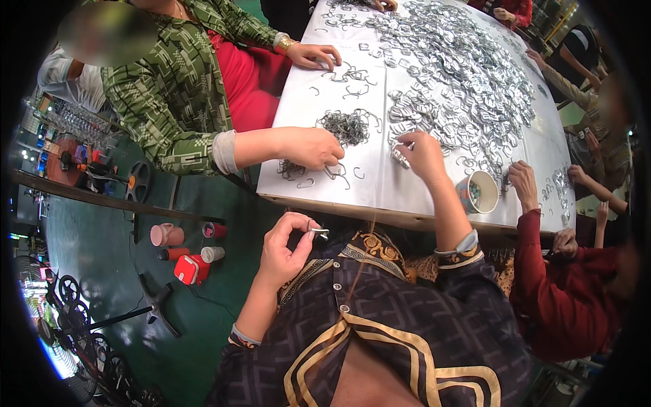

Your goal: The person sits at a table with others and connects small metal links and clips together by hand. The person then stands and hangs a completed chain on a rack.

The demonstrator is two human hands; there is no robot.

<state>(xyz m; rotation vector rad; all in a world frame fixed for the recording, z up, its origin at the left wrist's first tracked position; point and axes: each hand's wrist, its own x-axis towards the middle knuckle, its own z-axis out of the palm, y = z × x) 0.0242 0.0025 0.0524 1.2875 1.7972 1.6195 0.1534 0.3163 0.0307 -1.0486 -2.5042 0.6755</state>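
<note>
My left hand is in front of the table's near edge, thumb and fingers pinched on a small silver metal clip with a thin dark wire-like part beside it. Over the near part of the table, my right hand curls its fingers round several small silver metal pieces; its fingertips partly hide them. Beyond it spreads a large heap of similar flat silver pieces. Bent wire hooks lie in a tangled pile to the left of my right hand.
A paper cup with small pale objects stands near the white table's edge. To the left, a co-worker's hand touches the hooks. Another co-worker's hand is at the right. Flasks and a red box stand on the green floor.
</note>
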